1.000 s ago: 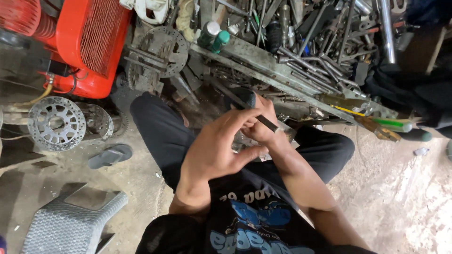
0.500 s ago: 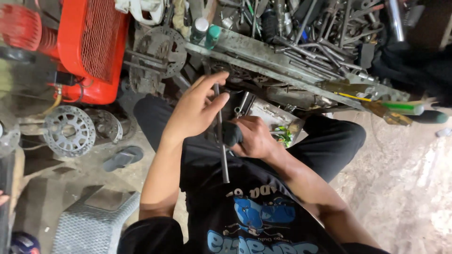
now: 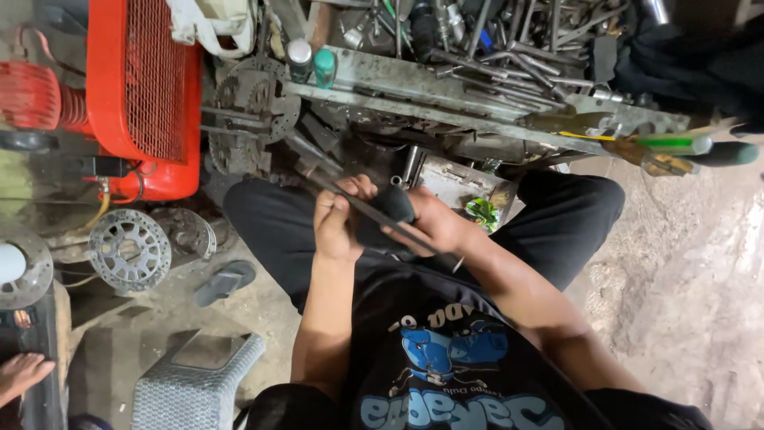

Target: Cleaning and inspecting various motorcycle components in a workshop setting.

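Step in hand: the person is working a thin dark metal rod (image 3: 374,216) over the lap, by the look of it fitting it to a black rounded handle (image 3: 387,209).
Left hand (image 3: 338,223): is closing around the rod.
Right hand (image 3: 434,227): is clamping on the handle (fingertips hidden).
Next move: likely calling for a steady, aligned hold.
Farther off: brake disc (image 3: 129,248) lying on the floor; red machine (image 3: 143,87).

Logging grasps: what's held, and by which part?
A thin dark rod: left hand grips its upper part, right hand its lower part, over a black grip.
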